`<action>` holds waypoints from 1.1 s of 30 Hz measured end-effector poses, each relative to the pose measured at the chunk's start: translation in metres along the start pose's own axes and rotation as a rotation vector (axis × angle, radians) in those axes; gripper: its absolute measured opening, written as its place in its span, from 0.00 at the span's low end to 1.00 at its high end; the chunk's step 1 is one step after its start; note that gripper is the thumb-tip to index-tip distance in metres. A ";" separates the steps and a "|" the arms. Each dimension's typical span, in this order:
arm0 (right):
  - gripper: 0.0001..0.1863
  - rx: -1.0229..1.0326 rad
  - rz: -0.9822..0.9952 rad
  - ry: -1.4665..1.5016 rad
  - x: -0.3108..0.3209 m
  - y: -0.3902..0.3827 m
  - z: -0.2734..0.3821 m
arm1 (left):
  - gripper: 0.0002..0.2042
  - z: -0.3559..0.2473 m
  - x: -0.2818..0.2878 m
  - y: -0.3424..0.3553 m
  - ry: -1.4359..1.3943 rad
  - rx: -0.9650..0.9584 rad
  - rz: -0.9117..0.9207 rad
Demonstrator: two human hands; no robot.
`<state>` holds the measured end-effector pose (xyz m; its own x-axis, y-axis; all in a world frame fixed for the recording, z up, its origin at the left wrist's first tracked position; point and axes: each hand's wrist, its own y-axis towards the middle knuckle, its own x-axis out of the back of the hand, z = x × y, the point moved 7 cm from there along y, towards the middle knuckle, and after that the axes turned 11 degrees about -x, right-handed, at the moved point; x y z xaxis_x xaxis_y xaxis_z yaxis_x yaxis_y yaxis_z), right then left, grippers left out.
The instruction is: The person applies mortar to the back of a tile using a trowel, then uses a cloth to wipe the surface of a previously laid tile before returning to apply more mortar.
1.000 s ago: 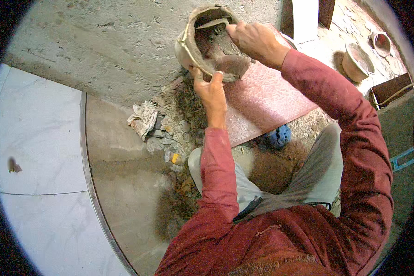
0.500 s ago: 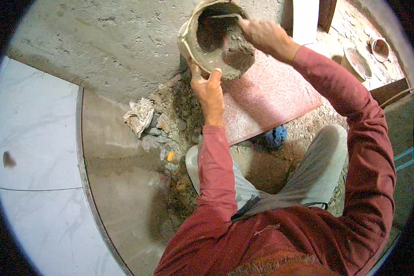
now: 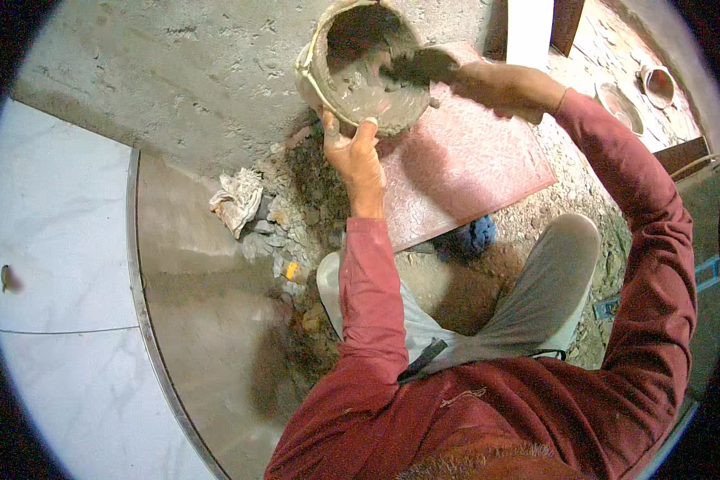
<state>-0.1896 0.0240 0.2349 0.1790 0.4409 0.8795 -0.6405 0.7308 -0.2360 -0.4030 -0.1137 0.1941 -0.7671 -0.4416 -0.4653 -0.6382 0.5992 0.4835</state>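
Observation:
A mortar-crusted bucket (image 3: 306, 74) is tilted so its mouth faces me, above the far end of a pinkish tile (image 3: 488, 172). Wet grey mortar (image 3: 372, 94) coats its inside. My left hand (image 3: 355, 160) grips the bucket's near rim, thumb up on the edge. Held in my right hand (image 3: 504, 86) is a trowel (image 3: 424, 66), dark with mortar, at the bucket's right rim. Its handle is hidden in my closed fingers, and the tip reaches over the opening.
Rubble and a crumpled cloth (image 3: 238, 202) lie left of the tile. A blue bundle (image 3: 477, 234) touches its near edge. Two small containers (image 3: 622, 110) stand at far right. White floor tiles (image 3: 64, 240) end at a metal strip (image 3: 138, 272). A rough wall (image 3: 184, 72) rises behind.
My right hand has moved right and slightly down, drawing the trowel from inside the bucket to its right rim. The bucket and my left hand have shifted slightly left.

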 end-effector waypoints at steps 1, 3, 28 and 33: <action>0.16 0.036 0.183 0.269 -0.019 -0.007 0.002 | 0.34 -0.002 0.003 -0.001 -0.001 0.016 0.008; 0.17 -0.116 0.196 0.192 -0.009 -0.013 0.041 | 0.35 -0.004 0.012 -0.003 -0.021 0.046 -0.027; 0.11 0.240 -0.416 -0.271 -0.001 0.030 0.021 | 0.27 -0.012 0.009 0.009 -0.046 0.042 0.110; 0.16 -0.051 0.284 0.526 -0.047 0.014 0.018 | 0.31 -0.016 0.007 0.003 -0.068 0.079 0.230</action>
<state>-0.2205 0.0041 0.1981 0.3601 0.8117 0.4599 -0.6827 0.5652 -0.4631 -0.4114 -0.1264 0.2040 -0.8838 -0.2433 -0.3996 -0.4380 0.7303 0.5242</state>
